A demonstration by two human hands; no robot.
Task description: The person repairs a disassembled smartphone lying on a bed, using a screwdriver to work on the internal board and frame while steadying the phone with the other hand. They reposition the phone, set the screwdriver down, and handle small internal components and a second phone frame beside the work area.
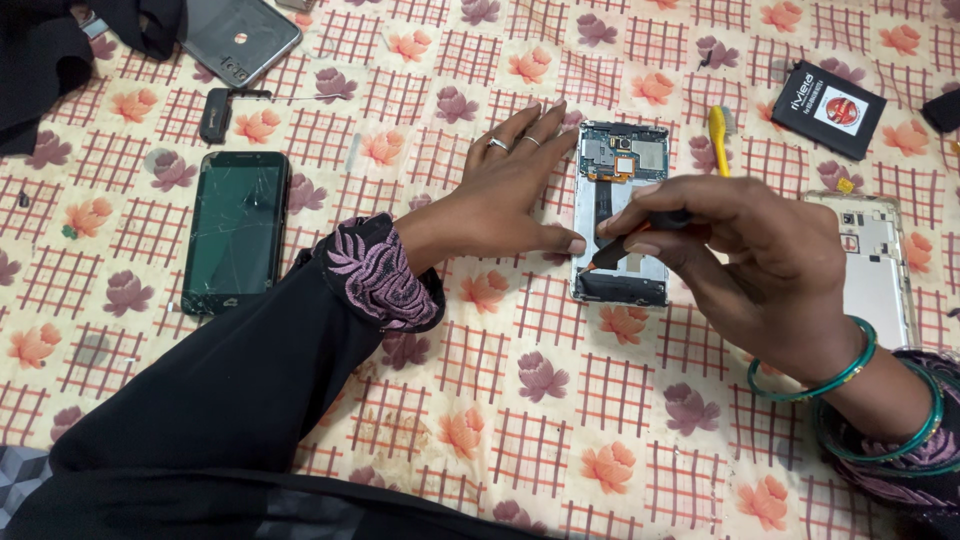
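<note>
Item: opened smartphone [622, 215], back cover off, lying mid-cloth on the floral tablecloth [520, 400]. Our left hand [500, 195] rests flat and unclenched beside it, thumb touching its left edge. Our right hand [745, 255] pinches a black screwdriver [625, 243], tip at the frame's lower left. Nearby: yellow toothbrush [718, 135], battery [828, 108], cracked black phone [236, 230], silver back cover [878, 265], grey back cover [240, 35].
</note>
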